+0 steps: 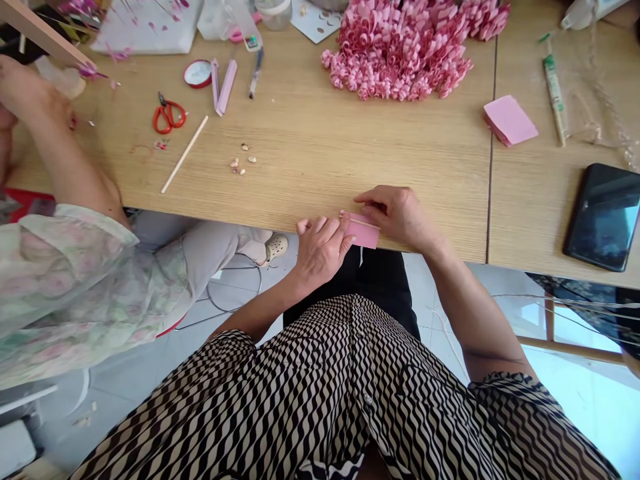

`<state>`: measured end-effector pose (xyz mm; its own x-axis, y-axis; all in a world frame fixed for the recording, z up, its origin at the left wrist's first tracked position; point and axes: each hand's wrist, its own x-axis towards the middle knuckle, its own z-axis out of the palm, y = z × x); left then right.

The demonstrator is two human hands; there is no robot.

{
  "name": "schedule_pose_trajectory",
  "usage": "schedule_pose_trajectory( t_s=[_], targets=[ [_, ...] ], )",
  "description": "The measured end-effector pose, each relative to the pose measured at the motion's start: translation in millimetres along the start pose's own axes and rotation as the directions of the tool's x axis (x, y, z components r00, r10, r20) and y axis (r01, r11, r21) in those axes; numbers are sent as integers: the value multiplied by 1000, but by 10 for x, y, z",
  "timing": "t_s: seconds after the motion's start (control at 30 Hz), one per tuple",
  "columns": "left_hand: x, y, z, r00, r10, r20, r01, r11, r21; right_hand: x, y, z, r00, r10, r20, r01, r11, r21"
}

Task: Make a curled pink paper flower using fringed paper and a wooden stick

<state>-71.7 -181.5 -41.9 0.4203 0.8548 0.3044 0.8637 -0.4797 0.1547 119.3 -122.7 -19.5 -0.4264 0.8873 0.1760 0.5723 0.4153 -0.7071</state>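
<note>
At the table's front edge my left hand (323, 250) is closed on a small piece of pink paper (364, 237), thumb on its near side. Along the paper's upper part lies a thin pale stick (363, 221). My right hand (403, 213) is bent over the right end of the stick and paper, its fingers closed there; its exact hold is partly hidden. A stack of square pink paper (510, 120) rests farther right. Behind my hands is a large heap of curled pink paper flowers (400, 53).
On the left are red-handled scissors (169, 115), a wooden stick (185, 155), a tape roll (198, 73), a pen (256, 72) and small crumbs (243, 161). A co-worker's arm (75, 147) reaches over the table. A phone (604, 217) and a green-white tube (554, 93) lie right.
</note>
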Motion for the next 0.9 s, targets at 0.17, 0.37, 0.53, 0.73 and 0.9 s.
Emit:
schedule_pose_trajectory(
  t_s=[0.17,0.37,0.53,0.73,0.9],
  targets=[
    [12,15,8,1000,3,-16,-3,1000,22,-4,6,7,1000,-2,-8,2,1000,6],
    [18,10,8,1000,9,-25,-9,1000,13,-9,-19,-1,1000,14,-14,-14,1000,4],
    [24,1,8,1000,11,-14,-11,1000,7,-10,-24,-4,1000,4,-12,-3,1000,17],
    [23,3,3,999,23,-32,-22,999,32,-9,-14,-4,1000,2,-8,-1,1000,25],
    [48,7,5,998,33,-50,-30,998,50,-11,-16,-1,1000,11,-5,-11,999,39]
  ],
)
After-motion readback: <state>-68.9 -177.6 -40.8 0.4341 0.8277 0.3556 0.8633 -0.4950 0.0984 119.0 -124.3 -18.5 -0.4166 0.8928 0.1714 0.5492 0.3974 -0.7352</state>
